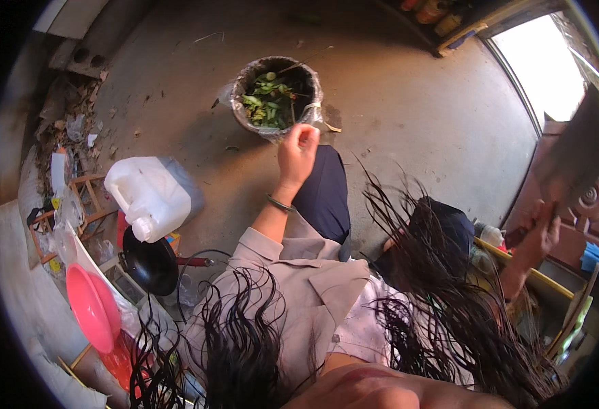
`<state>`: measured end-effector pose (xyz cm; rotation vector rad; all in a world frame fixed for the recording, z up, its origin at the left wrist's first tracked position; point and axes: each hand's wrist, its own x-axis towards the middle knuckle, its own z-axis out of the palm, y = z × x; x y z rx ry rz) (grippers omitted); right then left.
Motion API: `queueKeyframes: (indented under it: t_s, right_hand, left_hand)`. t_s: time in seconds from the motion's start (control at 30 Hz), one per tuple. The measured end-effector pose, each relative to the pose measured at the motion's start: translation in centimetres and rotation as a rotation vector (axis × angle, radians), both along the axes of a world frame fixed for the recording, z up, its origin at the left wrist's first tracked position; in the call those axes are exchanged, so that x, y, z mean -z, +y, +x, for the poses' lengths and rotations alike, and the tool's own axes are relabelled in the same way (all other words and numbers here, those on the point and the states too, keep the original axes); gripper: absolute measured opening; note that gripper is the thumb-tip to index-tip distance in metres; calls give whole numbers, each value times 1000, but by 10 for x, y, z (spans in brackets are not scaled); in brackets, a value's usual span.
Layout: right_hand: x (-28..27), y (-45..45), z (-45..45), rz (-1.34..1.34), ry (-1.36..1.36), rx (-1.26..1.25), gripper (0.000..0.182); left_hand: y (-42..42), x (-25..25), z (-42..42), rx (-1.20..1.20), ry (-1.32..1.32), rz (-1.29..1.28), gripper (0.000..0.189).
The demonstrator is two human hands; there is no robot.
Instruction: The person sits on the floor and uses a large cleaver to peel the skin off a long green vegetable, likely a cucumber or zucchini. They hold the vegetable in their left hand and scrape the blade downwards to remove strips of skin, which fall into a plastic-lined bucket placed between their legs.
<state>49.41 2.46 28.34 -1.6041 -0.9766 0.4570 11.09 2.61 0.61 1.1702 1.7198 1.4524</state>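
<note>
My left hand [298,153] is over the near rim of a waste bin [238,113], its fingers curled together. Whether anything thin is pinched in them is not clear. Green leafy scraps [269,105] and a few thin stalks lie inside the bin, which is lined with a plastic bag [316,84]. Out to the right, my right hand [537,230] grips the handle of a cleaver [583,138]. The broad dark blade points up and away from me, blurred by motion.
To the left are a white plastic jug [148,191], a black wok [148,263] and a pink basin [89,307]. Litter [77,125] lines the left wall. A yellow-edged rack [540,273] is beside my right forearm, near a carved door [588,197]. Loose hair hangs across the view.
</note>
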Motion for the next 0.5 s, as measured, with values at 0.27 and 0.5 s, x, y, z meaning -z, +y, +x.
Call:
queueKeyframes:
  t_s: [0.27,0.5]
  right_hand:
    - [60,71,-67,-108,334,-526,18]
    - [119,151,-80,-102,45,-661,20]
  left_hand:
    - [35,18,-107,-241,208,-49,17]
    - [72,-62,-76,-134,134,82,17]
